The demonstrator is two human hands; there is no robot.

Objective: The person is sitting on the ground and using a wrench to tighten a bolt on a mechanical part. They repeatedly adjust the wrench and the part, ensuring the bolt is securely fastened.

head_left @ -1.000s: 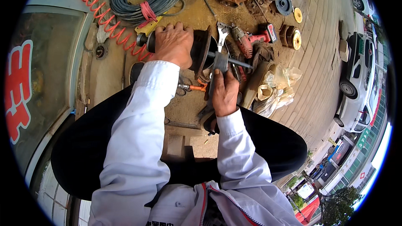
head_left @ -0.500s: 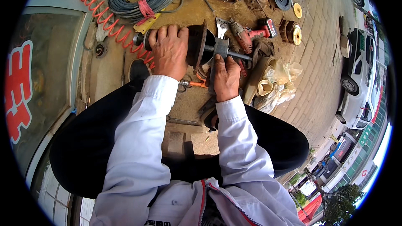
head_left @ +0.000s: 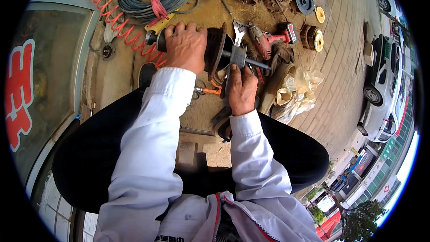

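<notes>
My left hand (head_left: 186,48) wraps over the top of a dark cylindrical part (head_left: 211,56). A wide rusty flange (head_left: 218,51) surrounds that part on its right side, and a grey end fitting (head_left: 150,38) sticks out to the left of my hand. From the flange side a thin metal rod (head_left: 260,64) points right. Around or against this rod sits a grey metal block (head_left: 238,56) with a flat bar running down from it. My right hand (head_left: 242,90) grips the block and bar, thumb pressed on the front. Its remaining fingers are partly hidden.
Beyond my hands lie a forked silver tool (head_left: 239,29), a red cordless power tool (head_left: 260,40) and a rusty spool-shaped part (head_left: 310,38). A hose coil (head_left: 134,9) and red spiral hose (head_left: 118,28) are at the far left. Crumpled plastic (head_left: 295,94) lies right; a glass panel (head_left: 49,71) stands left.
My left hand and the dark cylindrical part have shifted slightly right, and the flange leans a little differently. My right hand keeps its hold on the metal block.
</notes>
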